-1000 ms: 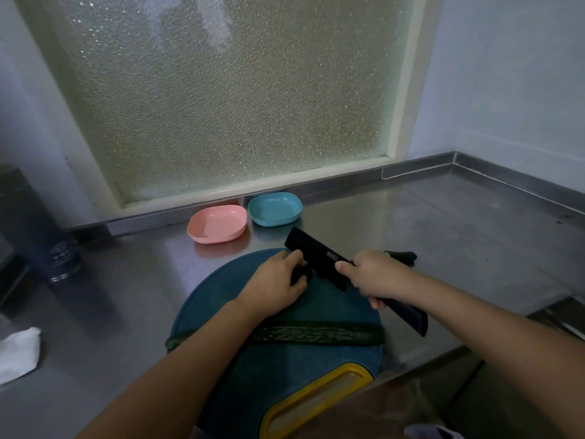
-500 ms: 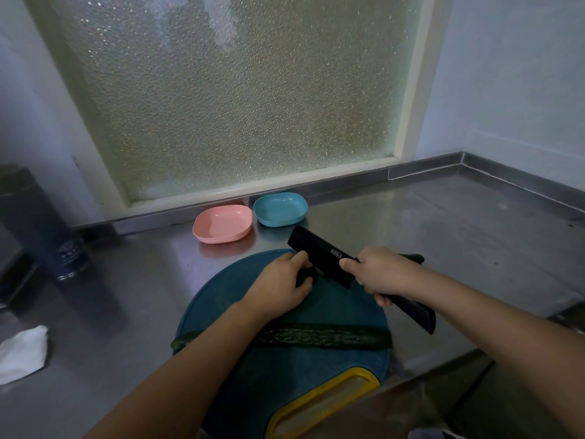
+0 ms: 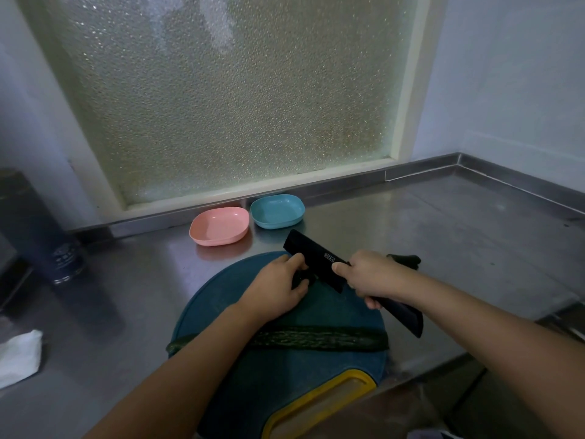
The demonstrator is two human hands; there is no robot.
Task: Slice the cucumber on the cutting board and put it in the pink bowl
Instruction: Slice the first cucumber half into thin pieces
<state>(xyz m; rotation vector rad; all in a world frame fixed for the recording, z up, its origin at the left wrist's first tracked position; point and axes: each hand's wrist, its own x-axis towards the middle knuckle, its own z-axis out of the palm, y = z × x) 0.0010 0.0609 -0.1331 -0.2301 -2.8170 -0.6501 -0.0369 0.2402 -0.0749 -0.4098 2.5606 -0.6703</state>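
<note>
A round blue cutting board (image 3: 332, 369) with a yellow handle lies at the counter's front edge. Across it lies a long dark green cucumber piece (image 3: 316, 339), partly under my left forearm. My left hand (image 3: 275, 288) holds a small dark cucumber piece (image 3: 300, 278) down on the board's far part. My right hand (image 3: 370, 275) grips the black knife (image 3: 313, 258), its blade set against that piece beside my left fingers. The pink bowl (image 3: 220, 226) stands empty behind the board.
A blue bowl (image 3: 278, 211) sits right of the pink one, by the window sill. A dark canister (image 3: 47, 245) stands at the left, a white tissue (image 3: 17, 358) lies near the left edge. A dark object (image 3: 406, 260) lies behind my right hand.
Both hands and the knife hold nearly the same place over the board; the view has shifted slightly. The long cucumber piece has not moved.
</note>
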